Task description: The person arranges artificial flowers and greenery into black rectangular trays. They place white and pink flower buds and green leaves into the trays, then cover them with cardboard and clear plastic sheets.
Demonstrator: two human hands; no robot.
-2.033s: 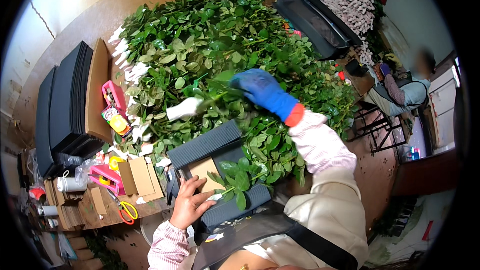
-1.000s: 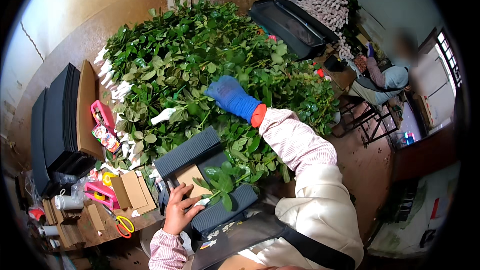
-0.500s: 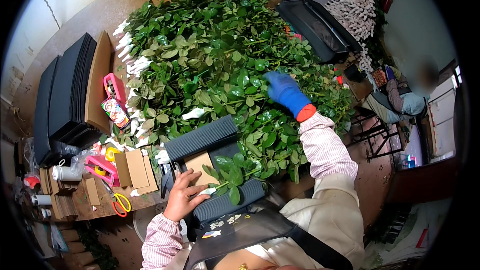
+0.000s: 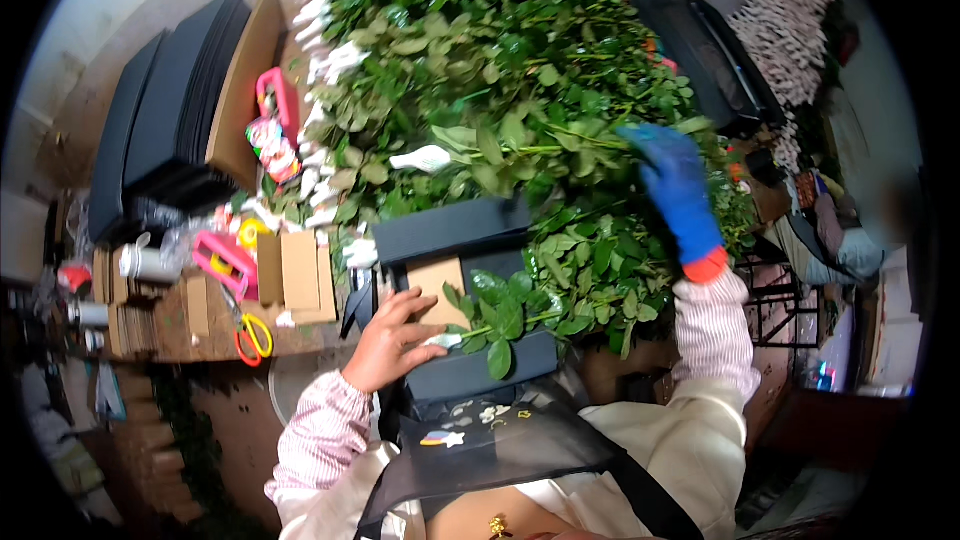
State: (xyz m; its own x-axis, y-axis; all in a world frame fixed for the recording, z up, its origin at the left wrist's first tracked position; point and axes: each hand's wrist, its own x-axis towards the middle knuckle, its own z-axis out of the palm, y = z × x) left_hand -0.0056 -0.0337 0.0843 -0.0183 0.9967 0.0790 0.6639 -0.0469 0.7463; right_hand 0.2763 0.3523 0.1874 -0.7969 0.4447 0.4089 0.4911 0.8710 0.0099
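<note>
My bare left hand (image 4: 392, 340) lies with fingers spread on a brown cardboard piece (image 4: 437, 285) inside a dark open box (image 4: 440, 232). Its thumb is by the white-wrapped head of a leafy stem (image 4: 500, 320) lying across the box's near edge. Off to the right, my right hand (image 4: 675, 185), in a blue glove, is closed around a long leafy stem (image 4: 540, 148). That stem stretches leftward over the green pile to its white-wrapped head (image 4: 420, 158). Motion blurs the gloved fingers somewhat.
A big heap of leafy stems (image 4: 450, 50) covers the table. Dark box parts (image 4: 190, 90) stand stacked at left, near pink tape dispensers (image 4: 225, 262) and yellow-and-red-handled scissors (image 4: 253, 338). A dark tray (image 4: 705, 55) lies at far right; another person (image 4: 835, 230) sits beyond.
My gloved right hand has moved to the right and now holds a leafy stem, its white head lifted off the heap. The left hand stays at the box. The whole view has shifted.
</note>
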